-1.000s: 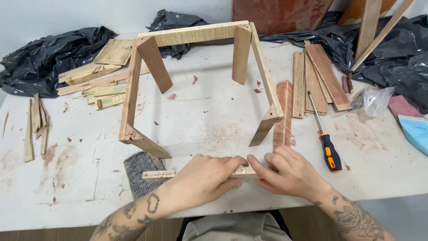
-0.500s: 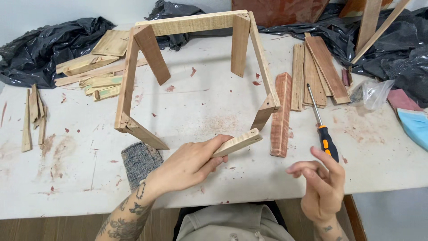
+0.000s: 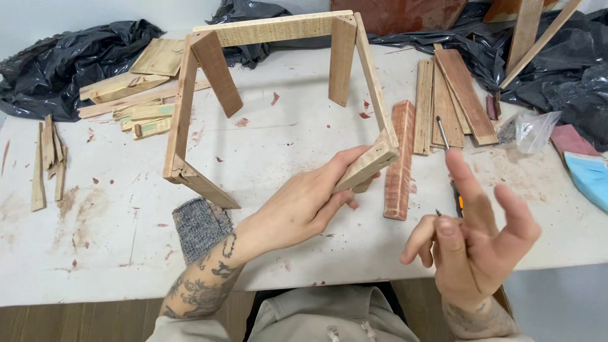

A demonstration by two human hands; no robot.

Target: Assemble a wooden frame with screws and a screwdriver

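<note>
My left hand [image 3: 304, 206] grips a short pale wooden slat [image 3: 370, 163] and holds its far end against the near right leg of an open wooden frame [image 3: 272, 28] that stands on the white table [image 3: 107, 253]. My right hand [image 3: 472, 244] is raised off the table near the front edge, index finger extended. Between thumb and a bent finger it pinches a tiny dark screw [image 3: 437, 213]. A screwdriver [image 3: 443, 134] with an orange and black handle lies on the table just behind that hand, its handle mostly hidden.
A reddish wood strip [image 3: 400, 158] and several planks [image 3: 456, 95] lie right of the frame. Wood scraps [image 3: 126, 95] sit at the far left, black plastic bags [image 3: 57, 57] along the back. A grey cloth [image 3: 199, 225], a clear bag [image 3: 529, 130] and a blue mask [image 3: 589, 174] are also on the table.
My left hand lifted the slat from the table's front edge up to the frame's right leg. My right hand let go of the slat and rose with fingers spread.
</note>
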